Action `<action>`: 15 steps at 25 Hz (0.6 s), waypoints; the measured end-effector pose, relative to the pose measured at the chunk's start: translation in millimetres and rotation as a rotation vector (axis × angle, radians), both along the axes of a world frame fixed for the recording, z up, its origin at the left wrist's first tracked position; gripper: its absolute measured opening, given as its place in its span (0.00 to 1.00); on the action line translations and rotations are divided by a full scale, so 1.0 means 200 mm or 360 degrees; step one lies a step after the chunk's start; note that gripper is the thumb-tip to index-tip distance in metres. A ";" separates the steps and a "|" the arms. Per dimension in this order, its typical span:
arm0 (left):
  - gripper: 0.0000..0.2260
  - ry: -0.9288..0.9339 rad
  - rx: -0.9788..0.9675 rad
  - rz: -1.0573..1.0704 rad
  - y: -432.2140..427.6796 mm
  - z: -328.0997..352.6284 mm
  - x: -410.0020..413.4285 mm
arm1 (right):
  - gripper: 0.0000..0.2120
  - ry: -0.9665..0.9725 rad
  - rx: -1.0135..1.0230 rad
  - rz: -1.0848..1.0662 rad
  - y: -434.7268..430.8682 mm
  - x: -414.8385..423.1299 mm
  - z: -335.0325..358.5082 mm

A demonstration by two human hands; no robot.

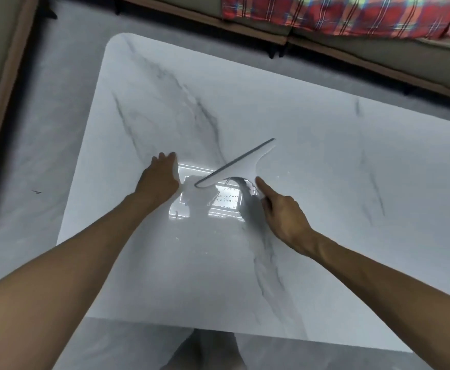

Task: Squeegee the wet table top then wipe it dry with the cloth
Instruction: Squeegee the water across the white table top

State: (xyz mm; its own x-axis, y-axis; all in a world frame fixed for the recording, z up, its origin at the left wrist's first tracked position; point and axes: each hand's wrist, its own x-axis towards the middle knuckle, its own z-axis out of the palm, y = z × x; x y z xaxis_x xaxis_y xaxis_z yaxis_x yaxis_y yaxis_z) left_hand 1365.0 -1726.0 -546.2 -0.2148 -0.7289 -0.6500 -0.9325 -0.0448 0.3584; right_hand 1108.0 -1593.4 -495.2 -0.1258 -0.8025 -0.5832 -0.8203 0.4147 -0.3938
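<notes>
Squeegee (238,165) mid table top (325,236), blade angled twd far-left corner. Right hand (285,214) closed on handle, index finger out. Left hand (160,177) flat, open, holds nothing. Cloth not seen. Likely best: even pressure, overlapping strokes to edge.

Marble-look table top (312,182) and what I'm seeing resting on it

I'm looking down at a white, grey-veined top with rounded corners that is standing on a pale grey floor (45,129); it is shining wetly near its middle, where a bright window-shaped reflection is showing. A white squeegee (238,165) is lying with its grey blade edge on the surface, slanting up to the right. The left hand (160,177) is pressing flat on the top just left of the blade; the right hand (282,212) is holding the squeegee's handle.
</notes>
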 end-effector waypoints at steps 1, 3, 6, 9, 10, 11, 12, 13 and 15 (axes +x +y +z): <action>0.28 0.0074 -0.0025 0.0073 0.08 0.03 0.06 | 0.27 0.0040 0.0057 0.0036 0.11 -0.01 0.02; 0.25 0.0203 -0.0055 0.0201 0.26 0.09 0.17 | 0.27 0.0102 0.0154 0.0113 0.30 -0.03 0.08; 0.21 0.0250 -0.0064 0.0436 0.53 0.14 0.34 | 0.23 0.0084 0.0278 0.0067 0.43 -0.08 0.21; 0.19 0.0165 -0.0100 0.0642 0.72 0.12 0.51 | 0.22 -0.0018 0.0062 -0.0030 0.28 0.05 0.25; 0.21 0.0129 -0.0120 0.0659 0.77 0.09 0.55 | 0.22 -0.0078 -0.0043 -0.0100 0.17 0.14 0.22; 0.23 0.0084 -0.0136 0.0649 0.81 0.05 0.59 | 0.22 -0.0138 -0.0111 -0.0175 0.06 0.24 0.16; 0.26 0.0039 -0.0144 0.0631 0.85 0.02 0.62 | 0.21 -0.0177 -0.0156 -0.0233 -0.05 0.35 0.11; 0.27 -0.0004 -0.0136 0.0611 0.88 -0.01 0.64 | 0.20 -0.0179 -0.0184 -0.0256 -0.14 0.47 0.05; 0.29 -0.0083 -0.0117 0.0528 0.93 -0.06 0.64 | 0.18 -0.0073 -0.0243 -0.0213 -0.19 0.67 -0.04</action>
